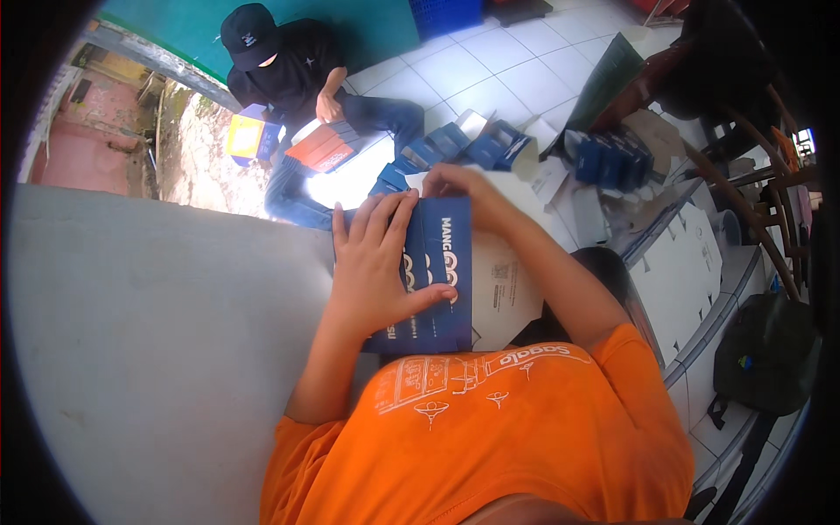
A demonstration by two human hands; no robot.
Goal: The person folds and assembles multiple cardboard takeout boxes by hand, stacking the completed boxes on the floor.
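Observation:
A flat dark blue cardboard box blank (437,271) with white print lies against my lap, its white inner flaps showing on the right. My left hand (376,262) lies spread over its left half, fingers pressing down on the blue panel. My right hand (464,185) grips the top edge of the same blank, fingers curled over it. My orange shirt (490,429) fills the lower part of the view.
A grey wall surface (157,332) fills the left. A seated person in black (297,70) holds an orange-and-blue box. Several folded blue boxes (472,144) lie on the white tiled floor. White flat blanks (682,271) are stacked on the right, by a dark backpack (766,350).

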